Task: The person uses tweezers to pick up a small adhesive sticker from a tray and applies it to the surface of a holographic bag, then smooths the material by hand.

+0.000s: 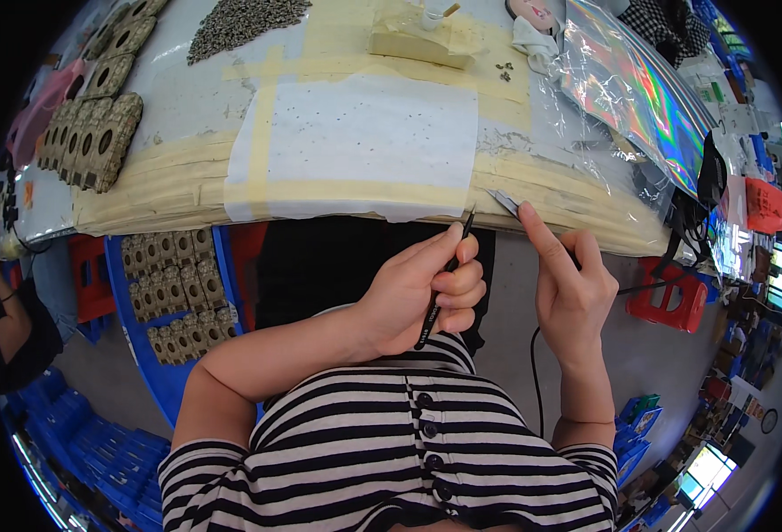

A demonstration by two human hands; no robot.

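My left hand (426,288) is closed around a slim black tool (430,317) with a fine pointed tip, which looks like tweezers. The tip points up toward the table's front edge. To its right, my right hand (570,288) grips a tool with a flat silver, blade-like end (503,202), index finger stretched along it; its handle is mostly hidden in my palm. That silver end lies over the taped table edge, just right of a white sheet (364,133) dotted with small dark specks. The two tools are apart.
A heap of small metal parts (245,25) lies at the back left, near camouflage-patterned cases (89,137). More such cases (178,288) fill a blue tray below. A tape-covered block (422,40) stands behind the sheet. Shiny film (639,89) covers the right side; a black cable (535,381) hangs near my right arm.
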